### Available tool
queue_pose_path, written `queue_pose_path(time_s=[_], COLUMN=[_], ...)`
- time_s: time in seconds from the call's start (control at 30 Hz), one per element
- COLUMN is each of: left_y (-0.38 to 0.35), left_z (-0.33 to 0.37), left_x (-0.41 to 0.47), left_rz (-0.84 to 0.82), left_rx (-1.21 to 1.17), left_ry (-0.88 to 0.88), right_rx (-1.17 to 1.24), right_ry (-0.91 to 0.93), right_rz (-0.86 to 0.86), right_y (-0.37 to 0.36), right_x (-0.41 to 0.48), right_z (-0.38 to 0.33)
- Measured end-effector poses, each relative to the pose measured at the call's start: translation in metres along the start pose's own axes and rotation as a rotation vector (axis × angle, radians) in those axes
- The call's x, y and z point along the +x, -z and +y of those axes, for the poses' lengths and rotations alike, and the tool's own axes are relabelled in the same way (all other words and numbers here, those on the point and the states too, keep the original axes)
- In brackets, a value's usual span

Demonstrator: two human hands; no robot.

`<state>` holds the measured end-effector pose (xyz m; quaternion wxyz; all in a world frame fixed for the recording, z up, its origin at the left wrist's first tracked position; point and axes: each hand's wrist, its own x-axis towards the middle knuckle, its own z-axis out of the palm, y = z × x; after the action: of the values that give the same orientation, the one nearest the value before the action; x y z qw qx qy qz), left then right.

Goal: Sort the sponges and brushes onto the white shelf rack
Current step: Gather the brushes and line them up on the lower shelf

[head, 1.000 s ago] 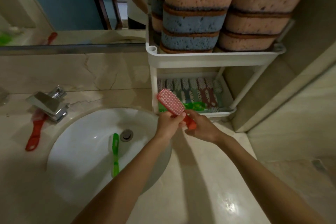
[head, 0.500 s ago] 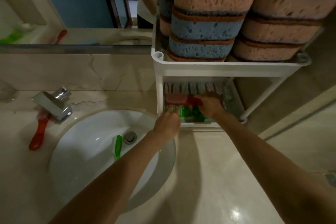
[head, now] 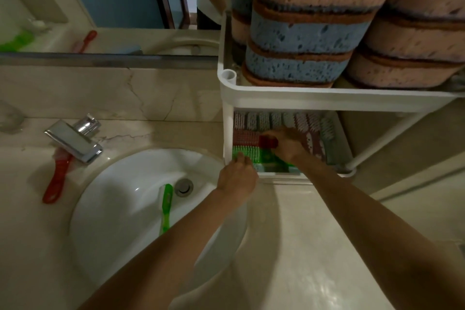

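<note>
Right hand (head: 285,143) reaches into the lower tier of the white shelf rack (head: 302,99), fingers closed around the handle of a red brush (head: 247,137) that lies bristles-up behind a green brush (head: 245,153). Left hand (head: 237,176) hovers at the tier's front edge, fingers loosely curled, touching the green bristles. Sponges (head: 302,33) fill the top tier. Placing looks nearly finished; next, release and fetch the green-handled brush (head: 166,206) from the sink (head: 120,184) or the red-handled brush (head: 56,177) under the faucet (head: 74,139).
</note>
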<state>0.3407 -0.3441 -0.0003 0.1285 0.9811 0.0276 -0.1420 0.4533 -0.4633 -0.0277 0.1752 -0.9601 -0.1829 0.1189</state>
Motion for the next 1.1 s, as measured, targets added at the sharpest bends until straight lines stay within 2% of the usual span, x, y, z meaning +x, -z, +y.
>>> queue_pose_path(time_s=[0.2,0.33,0.4,0.53,0.63,0.7,0.8,0.93,0.97,1.1], left_y=[0.001,0.003,0.002,-0.002,-0.009,-0.02,-0.038,-0.061,-0.066,-0.077], left_z=[-0.003,-0.004,-0.008,-0.026,-0.053,-0.078,-0.118,-0.173,-0.186,-0.236], left_x=[0.0,-0.002,-0.007,-0.028,-0.047,-0.059,-0.08,-0.108,-0.114,-0.123], left_rz=[-0.01,0.005,0.06,0.294,0.449,0.475,0.442,0.424,0.419,0.357], left_rx=[0.009,-0.027,-0.078,-0.285,-0.458,-0.517,-0.619,-0.655,-0.668,-0.678], left_ry=[-0.027,-0.031,-0.05,-0.079,0.033,0.148,0.376,0.61,0.644,0.724], right_rx=[-0.087,-0.035,0.003,0.211,0.295,0.341,0.425,0.309,0.278,0.264], right_ry=[0.032,0.042,0.019,0.058,0.127,0.167,0.146,-0.082,-0.135,-0.264], right_rz=[0.098,0.135,0.177,0.521,0.661,0.654,0.46,-0.198,-0.312,-0.517], right_y=[-0.009,-0.013,-0.015,-0.023,-0.04,-0.056,-0.088,-0.14,-0.155,-0.211], right_x=[-0.005,-0.011,-0.015,-0.048,-0.085,-0.098,-0.104,-0.094,-0.09,-0.078], right_z=[-0.003,-0.003,-0.003,-0.026,-0.057,-0.078,-0.114,-0.17,-0.18,-0.211])
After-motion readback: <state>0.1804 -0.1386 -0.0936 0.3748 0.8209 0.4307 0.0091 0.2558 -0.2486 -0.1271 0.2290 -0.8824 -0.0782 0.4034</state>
